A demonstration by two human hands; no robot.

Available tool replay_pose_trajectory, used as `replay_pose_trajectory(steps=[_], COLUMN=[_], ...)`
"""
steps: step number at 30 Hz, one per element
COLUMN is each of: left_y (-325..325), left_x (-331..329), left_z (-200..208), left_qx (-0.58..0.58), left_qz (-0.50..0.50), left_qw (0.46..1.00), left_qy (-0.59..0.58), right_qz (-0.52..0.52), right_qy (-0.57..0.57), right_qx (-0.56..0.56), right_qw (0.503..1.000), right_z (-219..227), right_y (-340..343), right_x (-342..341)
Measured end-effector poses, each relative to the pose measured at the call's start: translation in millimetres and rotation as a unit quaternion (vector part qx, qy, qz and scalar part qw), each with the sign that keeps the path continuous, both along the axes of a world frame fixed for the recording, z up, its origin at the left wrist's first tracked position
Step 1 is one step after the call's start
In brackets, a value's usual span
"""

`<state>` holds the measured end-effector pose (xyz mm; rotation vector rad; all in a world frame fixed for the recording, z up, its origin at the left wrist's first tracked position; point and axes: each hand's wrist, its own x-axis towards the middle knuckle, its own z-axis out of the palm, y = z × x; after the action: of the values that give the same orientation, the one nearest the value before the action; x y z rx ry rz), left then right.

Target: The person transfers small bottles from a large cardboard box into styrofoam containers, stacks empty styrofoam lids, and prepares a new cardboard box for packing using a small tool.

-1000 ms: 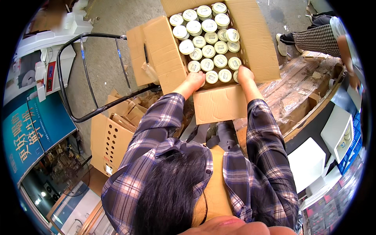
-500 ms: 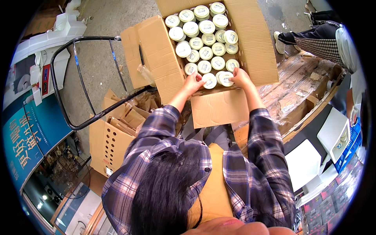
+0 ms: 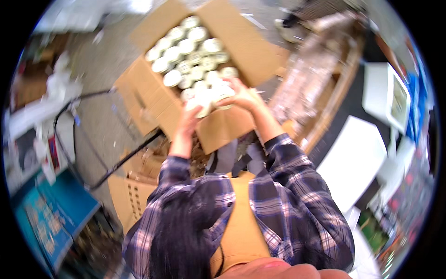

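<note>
An open cardboard box (image 3: 251, 44) holds several round lidded tubs (image 3: 186, 46), pale with whitish tops, packed close together. At the box's near edge my left hand (image 3: 186, 124) is closed on the side of a round tub (image 3: 203, 108). My right hand (image 3: 245, 98) curls round another tub (image 3: 225, 92) just to the right of it. The picture is smeared by motion, so the fingertips and the lids' markings do not show clearly. The near flap (image 3: 225, 128) hangs down below both hands.
A black tubular frame (image 3: 134, 153) stands at the left, beside a carton of cardboard pieces (image 3: 134, 197). To the right lies a plastic-wrapped wooden pallet (image 3: 302, 93), with a white panel (image 3: 350, 162) and a white bin (image 3: 385, 93) beyond. Another person's leg (image 3: 311, 11) shows at the far right.
The view has turned, so the box appears tilted and further left. My hands have closed round the tubs at the near edge, which appear raised a little.
</note>
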<state>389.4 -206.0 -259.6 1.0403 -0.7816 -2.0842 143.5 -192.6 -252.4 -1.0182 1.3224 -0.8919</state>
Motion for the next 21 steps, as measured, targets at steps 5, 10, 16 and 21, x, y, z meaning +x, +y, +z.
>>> replay_pose_trajectory(steps=[5,10,16,21], left_y=[2,99,279,335], left_x=[-96,-287,-434,-448], left_z=[149,263,282,199], left_qx=[-0.070,-0.205,-0.734,-0.831], left_qz=[-0.113,-0.354,-0.438,-0.476], left_qw=[0.989,0.906,0.497,0.168], left_qy=[0.056,0.106,-0.147,-0.236], right_qz=[-0.108,-0.267,-0.125,0.043], right_qy=[0.095,0.348,0.592,0.637], right_qx=[-0.151,-0.074,0.022,0.114], right_qw=[0.978,0.896,0.796,0.761], right_z=[230,327,279,219], right_y=[138,347,452,469], right_x=[-98,-239,-300,-297])
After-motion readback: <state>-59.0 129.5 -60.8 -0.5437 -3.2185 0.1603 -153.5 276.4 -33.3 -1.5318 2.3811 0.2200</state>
